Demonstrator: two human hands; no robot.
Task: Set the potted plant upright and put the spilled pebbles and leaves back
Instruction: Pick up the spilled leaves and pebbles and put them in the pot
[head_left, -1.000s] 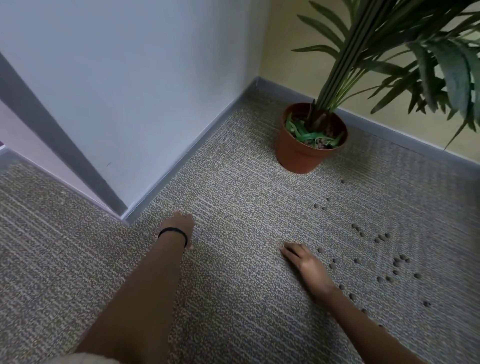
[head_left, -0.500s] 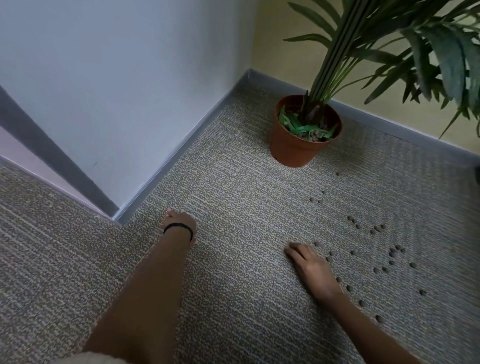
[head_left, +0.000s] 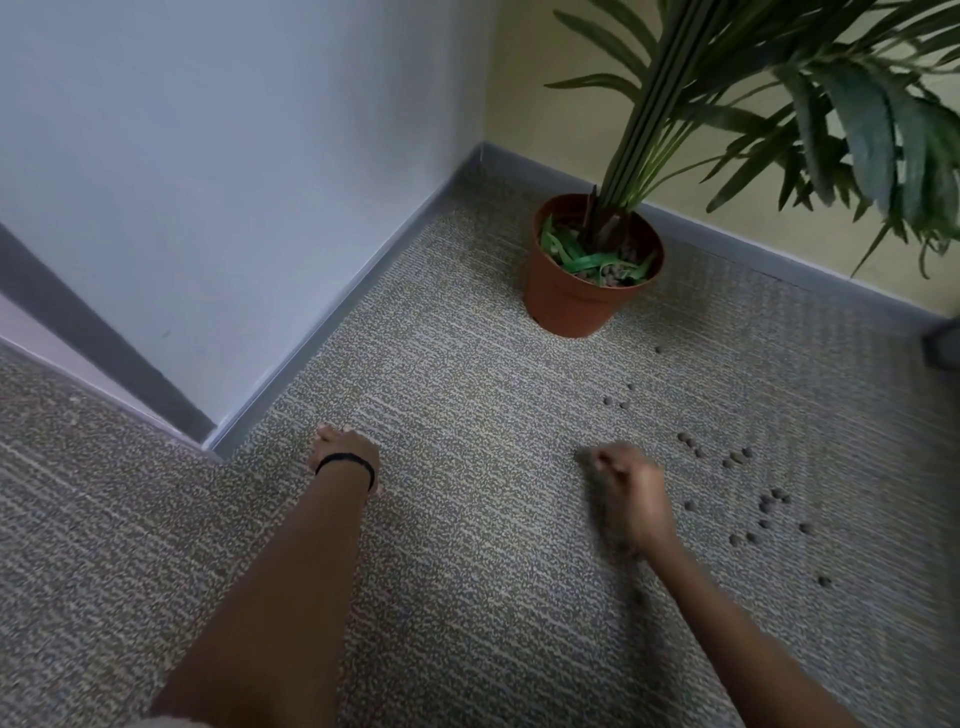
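Your left hand (head_left: 347, 451) is planted on the carpet (head_left: 457, 395) just out from the corner of the white wall (head_left: 218, 171), a black band (head_left: 347, 464) around the wrist; its fingers point away from you and are mostly hidden behind the wrist, so you cannot tell how its grip stands. Your right hand (head_left: 631, 486) sits further right, just above or on the carpet, blurred, with the fingers curled into a loose fist; whether that grip holds anything cannot be told.

Beyond it, in the far corner of the floor where the grey skirting (head_left: 737, 244) meets the yellow wall (head_left: 545, 104), the potted plant (head_left: 592, 280) stands upright. Its pot is terracotta-coloured plastic, round and tapering to the base. Dark green stems rise from it and spread into long drooping fronds toward the right. Bright green loose leaves (head_left: 576, 257) lie curled on top of the brownish fill inside the rim.

To the right of your right hand, small round dark brown pebbles (head_left: 769, 501) lie scattered on the carpet, some in little clusters, a few strung out toward the pot
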